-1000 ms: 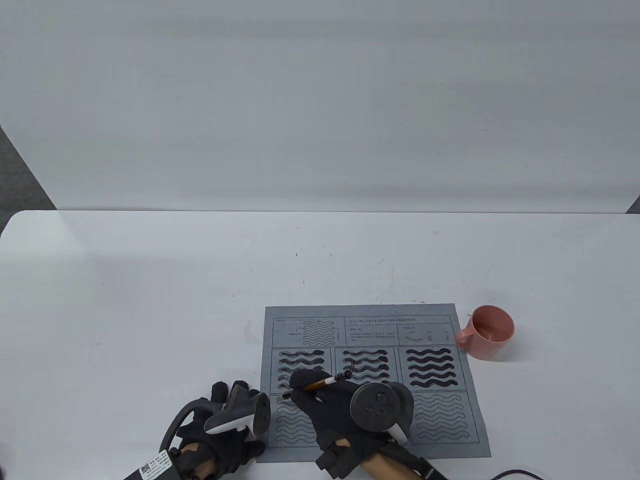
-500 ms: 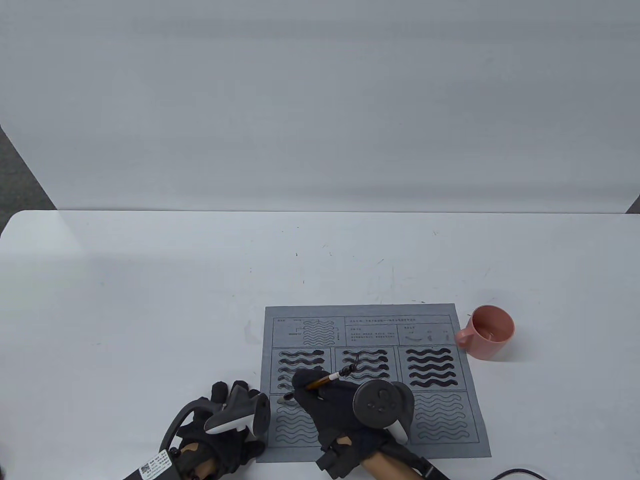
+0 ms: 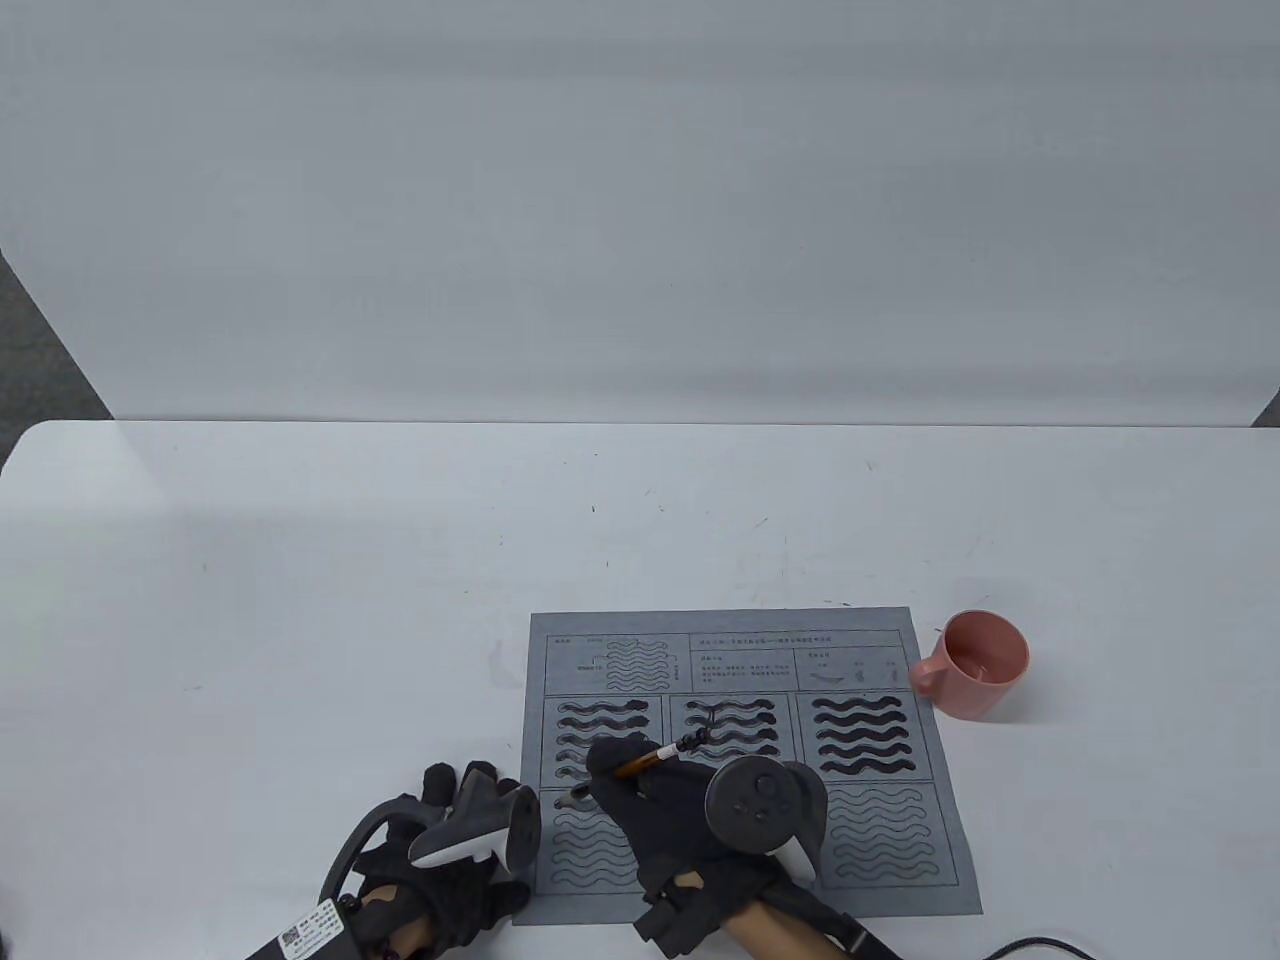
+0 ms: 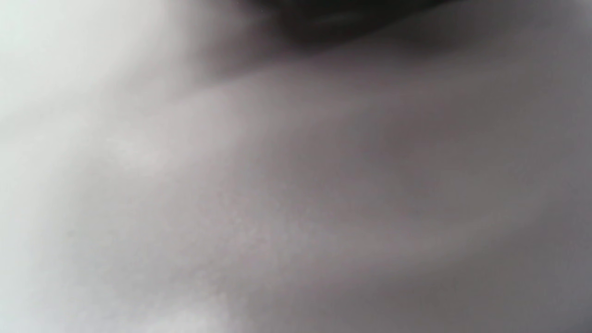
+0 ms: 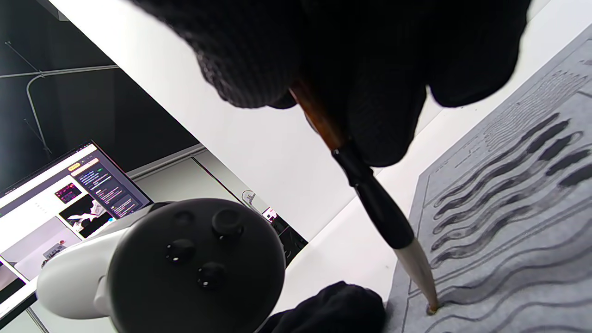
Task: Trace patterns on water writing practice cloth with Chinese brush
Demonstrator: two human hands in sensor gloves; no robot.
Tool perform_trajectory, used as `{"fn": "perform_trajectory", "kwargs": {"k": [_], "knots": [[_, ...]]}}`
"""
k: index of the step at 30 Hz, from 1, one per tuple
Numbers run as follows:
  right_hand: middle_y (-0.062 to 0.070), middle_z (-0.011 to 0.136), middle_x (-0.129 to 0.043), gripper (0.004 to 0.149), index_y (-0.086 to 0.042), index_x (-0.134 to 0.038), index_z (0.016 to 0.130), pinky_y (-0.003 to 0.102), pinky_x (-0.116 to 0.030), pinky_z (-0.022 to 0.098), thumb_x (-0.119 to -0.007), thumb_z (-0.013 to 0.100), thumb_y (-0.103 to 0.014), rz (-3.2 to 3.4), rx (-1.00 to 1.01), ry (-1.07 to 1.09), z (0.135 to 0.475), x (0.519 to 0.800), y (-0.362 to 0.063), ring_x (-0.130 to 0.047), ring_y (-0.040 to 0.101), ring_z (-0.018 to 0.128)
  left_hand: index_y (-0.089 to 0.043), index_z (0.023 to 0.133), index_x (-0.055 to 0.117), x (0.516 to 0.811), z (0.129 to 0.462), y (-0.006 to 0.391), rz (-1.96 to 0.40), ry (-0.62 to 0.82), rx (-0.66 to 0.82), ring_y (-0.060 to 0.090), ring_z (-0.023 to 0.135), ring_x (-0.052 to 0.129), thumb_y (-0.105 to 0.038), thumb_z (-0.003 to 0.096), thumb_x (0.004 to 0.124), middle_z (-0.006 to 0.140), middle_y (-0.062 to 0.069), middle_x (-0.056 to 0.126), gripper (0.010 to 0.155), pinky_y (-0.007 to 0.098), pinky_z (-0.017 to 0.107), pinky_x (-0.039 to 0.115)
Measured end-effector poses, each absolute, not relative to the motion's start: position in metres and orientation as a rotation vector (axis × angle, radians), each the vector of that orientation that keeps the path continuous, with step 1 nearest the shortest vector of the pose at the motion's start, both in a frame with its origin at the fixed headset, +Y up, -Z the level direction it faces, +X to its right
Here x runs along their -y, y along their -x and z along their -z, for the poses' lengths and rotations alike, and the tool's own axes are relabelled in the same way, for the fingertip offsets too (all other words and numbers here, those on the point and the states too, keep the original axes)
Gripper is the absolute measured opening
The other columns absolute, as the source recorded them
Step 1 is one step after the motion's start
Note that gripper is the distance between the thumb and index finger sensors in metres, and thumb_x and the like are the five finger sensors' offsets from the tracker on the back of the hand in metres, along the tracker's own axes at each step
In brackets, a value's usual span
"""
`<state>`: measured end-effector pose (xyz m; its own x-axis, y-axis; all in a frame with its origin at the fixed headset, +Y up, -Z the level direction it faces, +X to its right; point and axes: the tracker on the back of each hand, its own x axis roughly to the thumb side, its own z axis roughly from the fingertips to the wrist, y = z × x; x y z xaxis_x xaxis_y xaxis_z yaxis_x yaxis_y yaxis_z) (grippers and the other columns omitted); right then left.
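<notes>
Where brush (image 5: 370,194) touches, cloth (image 3: 900,800) (grey) darkens.

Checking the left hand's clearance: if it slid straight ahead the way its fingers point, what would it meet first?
Probably nothing: the left hand points away from the person, beside the cloth's left edge, with only bare table ahead. Depth is unclear.

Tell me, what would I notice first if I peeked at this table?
Probably the grey cloth near the table's front edge, with its bold black wavy stripes. The right hand holds a brush, tip touching the cloth's lower left panel. A pink mug sits just right of it.
</notes>
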<state>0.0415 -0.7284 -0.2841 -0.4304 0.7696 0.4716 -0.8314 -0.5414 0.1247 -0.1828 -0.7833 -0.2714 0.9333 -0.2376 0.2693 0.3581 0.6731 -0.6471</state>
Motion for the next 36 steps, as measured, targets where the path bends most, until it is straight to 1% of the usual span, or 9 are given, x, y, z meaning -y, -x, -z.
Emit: {"fn": "perform_trajectory", "kwargs": {"k": [18, 36], "knots": [[0.020, 0.083, -0.091, 0.035, -0.009, -0.079, 0.081, 0.061, -0.078, 0.049, -0.081, 0.050, -0.024, -2.052, 0.124, -0.576, 0.2844, 0.7297, -0.0435, -0.102, 0.042, 0.066, -0.031, 0.089, -0.026, 0.7832, 0.2713, 0.1828, 0.338, 0.762, 0.168, 0.047, 0.103, -0.012, -0.064, 0.0315, 0.041, 0.101, 0.006, -0.028, 0.094, 0.069, 0.078, 0.019], [0.020, 0.081, -0.092, 0.034, -0.010, -0.080, 0.080, 0.063, -0.076, 0.049, -0.080, 0.050, -0.026, -2.057, 0.147, -0.580, 0.2830, 0.7307, -0.0461, -0.102, 0.041, 0.064, -0.031, 0.089, -0.026, 0.7832, 0.2713, 0.1828, 0.338, 0.762, 0.168, 0.047, 0.103, -0.012, -0.064, 0.0313, 0.040, 0.101, 0.006, -0.028, 0.094, 0.069, 0.078, 0.019]]}}
